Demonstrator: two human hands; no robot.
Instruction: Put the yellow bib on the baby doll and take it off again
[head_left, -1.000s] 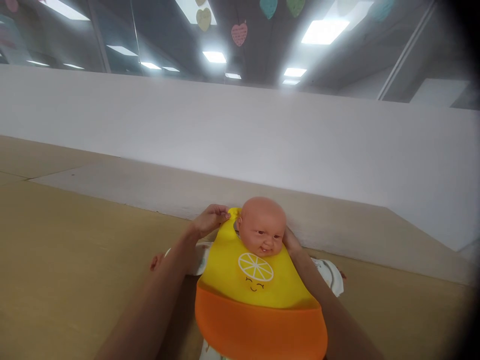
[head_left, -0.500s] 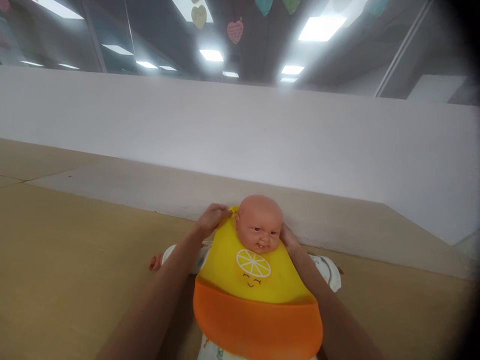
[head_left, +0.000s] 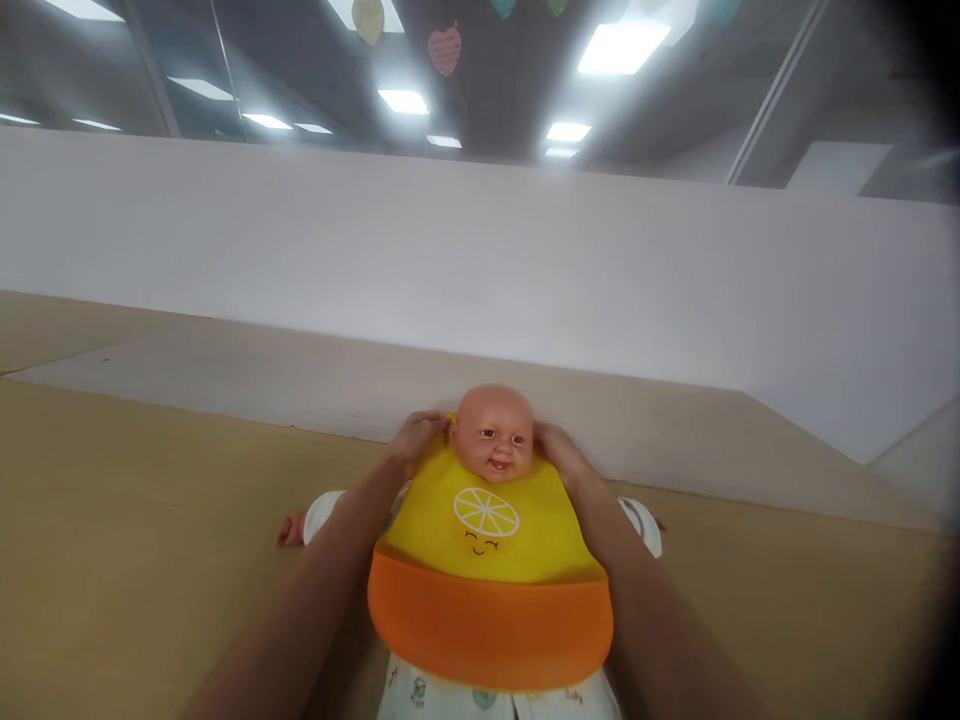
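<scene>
A baby doll (head_left: 495, 425) lies on its back, wearing white printed clothes with its arms spread to the sides. Over its chest lies a yellow bib (head_left: 424, 520) with a lemon slice, a smiling face and an orange catch pocket (head_left: 491, 620). My left hand (head_left: 418, 438) is closed on the bib's neck strap, left of the doll's head. At the other side of the neck, my right hand (head_left: 561, 452) is closed round the bib's edge. Its fingertips are hidden behind the head, so the strap ends do not show.
The doll rests on a tan surface (head_left: 150, 520). Behind its head runs a pale strip (head_left: 300, 375), then a low white wall (head_left: 450, 250). Glass above the wall carries paper hearts, among them a pink heart (head_left: 445, 50).
The doll's head has turned from facing right to facing nearly straight up at me. My right hand shows more beside the head. The whole view has shifted slightly.
</scene>
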